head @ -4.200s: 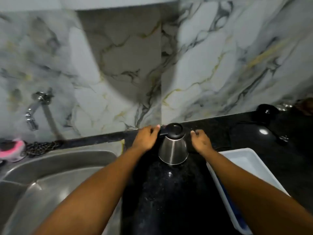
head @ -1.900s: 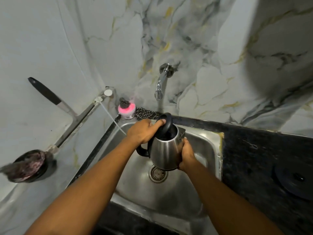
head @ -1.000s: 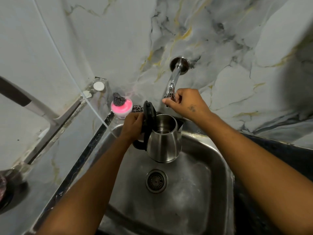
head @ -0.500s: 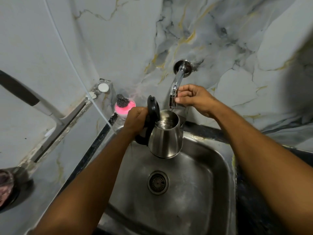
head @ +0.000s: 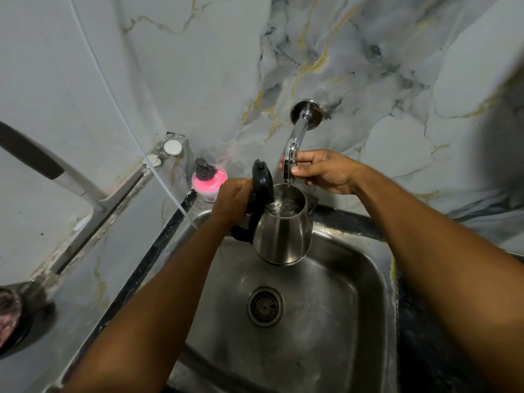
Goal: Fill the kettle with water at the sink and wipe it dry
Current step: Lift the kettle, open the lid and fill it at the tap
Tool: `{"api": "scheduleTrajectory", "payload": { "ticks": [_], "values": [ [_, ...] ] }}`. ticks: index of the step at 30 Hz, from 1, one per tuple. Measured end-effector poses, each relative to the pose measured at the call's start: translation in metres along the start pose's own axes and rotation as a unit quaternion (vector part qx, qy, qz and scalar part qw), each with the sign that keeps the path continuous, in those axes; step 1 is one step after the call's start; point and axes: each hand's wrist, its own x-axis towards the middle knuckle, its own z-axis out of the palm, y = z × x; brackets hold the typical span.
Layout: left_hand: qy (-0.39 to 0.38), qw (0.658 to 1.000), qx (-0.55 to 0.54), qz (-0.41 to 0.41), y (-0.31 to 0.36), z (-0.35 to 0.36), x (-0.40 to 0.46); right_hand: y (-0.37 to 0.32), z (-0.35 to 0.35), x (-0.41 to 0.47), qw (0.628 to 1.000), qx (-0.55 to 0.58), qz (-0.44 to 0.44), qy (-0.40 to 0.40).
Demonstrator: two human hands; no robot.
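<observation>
A steel kettle (head: 282,236) with a black handle hangs over the steel sink (head: 334,321), held under the tap. My left hand (head: 231,199) grips its handle, and the black lid (head: 262,182) stands flipped up beside my fingers. The chrome tap (head: 296,137) comes out of the marble wall, and its spout ends just above the kettle's mouth. My right hand (head: 320,170) is closed around the tap's lower end. Water runs into the kettle and ripples inside it.
A pink tub with a dark scrubber (head: 208,180) sits at the sink's back left corner. A thin white tube (head: 158,168) slants down to the sink rim. The drain (head: 265,306) lies below the kettle. Dark countertop (head: 425,336) borders the sink on the right.
The kettle went from the counter to the sink, its lid came open, my right hand moved from the kettle to the tap, and water now flows into the kettle.
</observation>
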Motion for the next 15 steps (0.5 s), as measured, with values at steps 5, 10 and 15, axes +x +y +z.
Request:
{"api": "scheduleTrajectory", "payload": {
  "ticks": [5,10,15],
  "values": [
    [0.01,1.0,0.005,0.009,0.0,-0.003,-0.004,0.0,0.008,0.005,0.996,-0.046,-0.015,0.074],
    [0.016,1.0,0.004,0.004,-0.001,-0.005,-0.006,0.006,0.02,0.004,0.984,-0.069,-0.062,0.15],
    [0.009,1.0,-0.01,-0.005,-0.006,-0.004,-0.007,0.013,0.03,0.0,0.976,-0.064,-0.076,0.193]
  ]
}}
